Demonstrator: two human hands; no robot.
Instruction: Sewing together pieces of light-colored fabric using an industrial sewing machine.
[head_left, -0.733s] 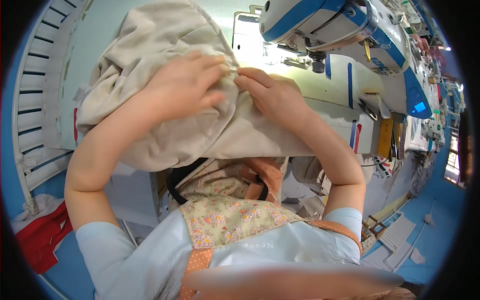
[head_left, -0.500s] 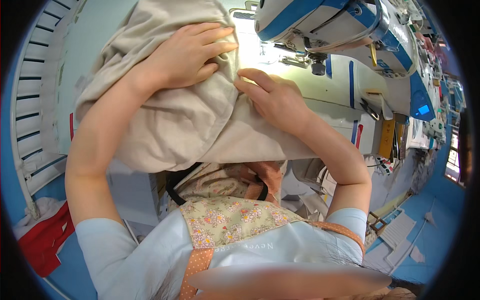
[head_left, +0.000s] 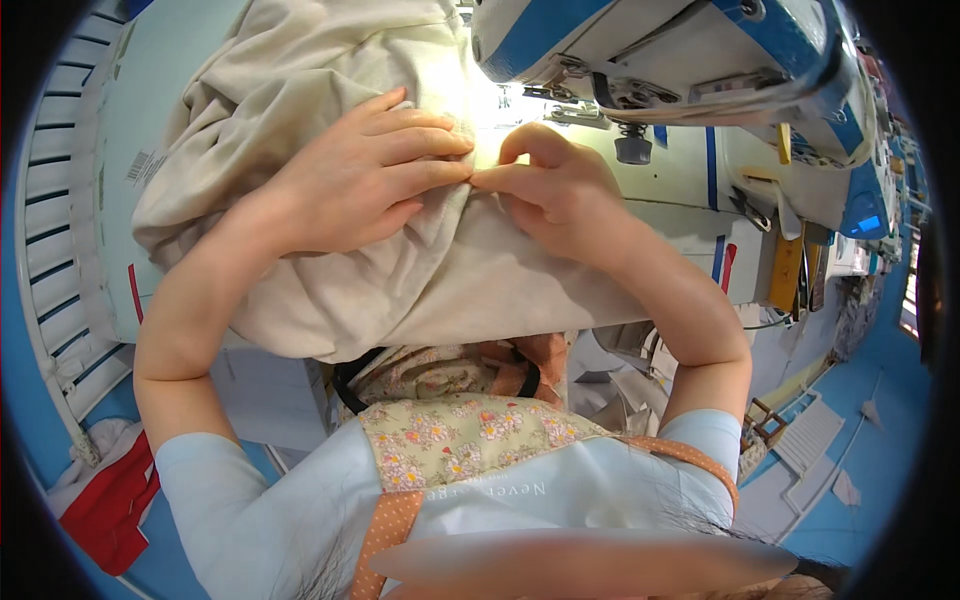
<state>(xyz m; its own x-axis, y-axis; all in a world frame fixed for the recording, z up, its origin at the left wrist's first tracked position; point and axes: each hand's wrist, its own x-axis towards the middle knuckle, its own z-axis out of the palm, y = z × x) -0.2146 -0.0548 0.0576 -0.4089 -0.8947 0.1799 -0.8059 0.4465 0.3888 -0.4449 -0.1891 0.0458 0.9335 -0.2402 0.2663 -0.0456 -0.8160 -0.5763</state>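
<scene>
A large piece of beige fabric (head_left: 330, 300) lies bunched over the sewing table and hangs past its front edge. My left hand (head_left: 365, 175) rests on it with fingers stretched out, the fingertips at the cloth's right edge. Beside those fingertips my right hand (head_left: 560, 190) pinches that edge between thumb and forefinger. Just beyond both hands is the lit needle area of a blue and white sewing machine (head_left: 660, 60); its needle I cannot make out. The fabric's folds hide what lies under it.
The machine's dark round knob (head_left: 632, 145) hangs close to my right hand. Small snips (head_left: 750, 210) lie on the tabletop at the right. A white slatted rack (head_left: 60, 220) stands along the left side, with red cloth (head_left: 110, 515) below it.
My left hand has slid down the fabric, nearer to my right hand. My right thumb and forefinger now meet at the cloth edge. The view has shifted slightly.
</scene>
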